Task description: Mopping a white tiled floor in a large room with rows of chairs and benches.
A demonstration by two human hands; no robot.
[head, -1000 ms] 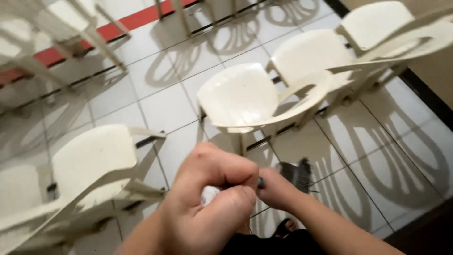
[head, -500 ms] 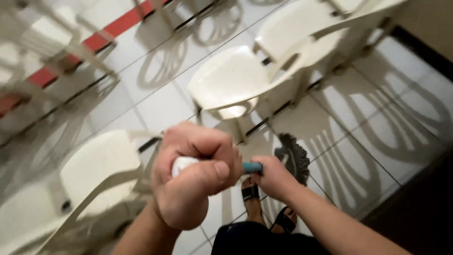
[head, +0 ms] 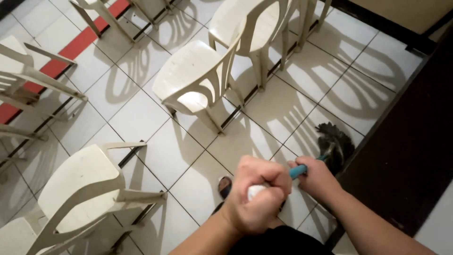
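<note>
Head view, change: the mop head (head: 336, 141) lay close by the near chair's legs half a second ago; now it is farther right, near the dark strip by the wall. The chairs look farther off and more of the floor (head: 141, 118) shows.
Head view, left hand (head: 257, 196): a tight fist around the white top end of the mop handle (head: 298, 171), knuckles up, thumb tucked in. The grip is closed on the handle.
Head view, right hand (head: 315, 177): lower down the blue part of the handle, fingers wrapped around it, arm coming in from the bottom right. This grip is closed on the handle too.
Head view, mop: its dark stringy head rests on the tiled floor, just past the right hand.
Head view, around: a white plastic chair (head: 193, 78) stands ahead, another chair (head: 80, 184) at the left. A sandalled foot (head: 225, 186) shows under the hands.
</note>
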